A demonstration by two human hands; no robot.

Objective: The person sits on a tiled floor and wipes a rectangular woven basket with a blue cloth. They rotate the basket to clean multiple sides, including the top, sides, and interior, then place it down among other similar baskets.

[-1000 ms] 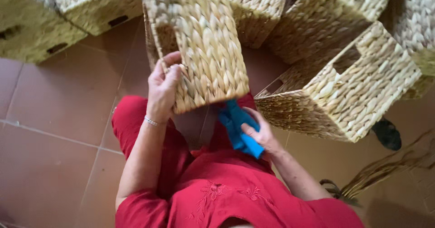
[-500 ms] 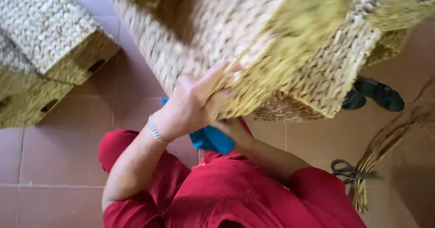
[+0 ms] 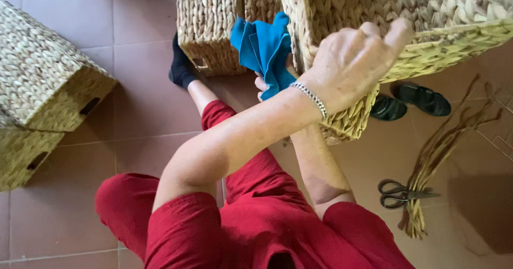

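I sit on a tiled floor in red clothes. My left hand [image 3: 355, 60], with a silver bracelet on the wrist, reaches across and grips the edge of a large woven basket [image 3: 427, 18] held up in front of me. My right hand [image 3: 263, 83] is mostly hidden behind my left forearm; only its fingers show, holding a blue cloth [image 3: 264, 50] against the basket's left side.
Another woven basket [image 3: 208, 26] stands on the floor behind the cloth, by my black-socked foot [image 3: 180, 66]. Two more baskets [image 3: 45, 76] lie at left. Black shoes [image 3: 411, 100], scissors [image 3: 401, 191] and a bundle of dried fibre [image 3: 438, 151] lie at right.
The view has swung down and left. The basket has been lifted and turned to the upper right, my left hand has shifted to its edge, and the blue cloth has come up beside it.
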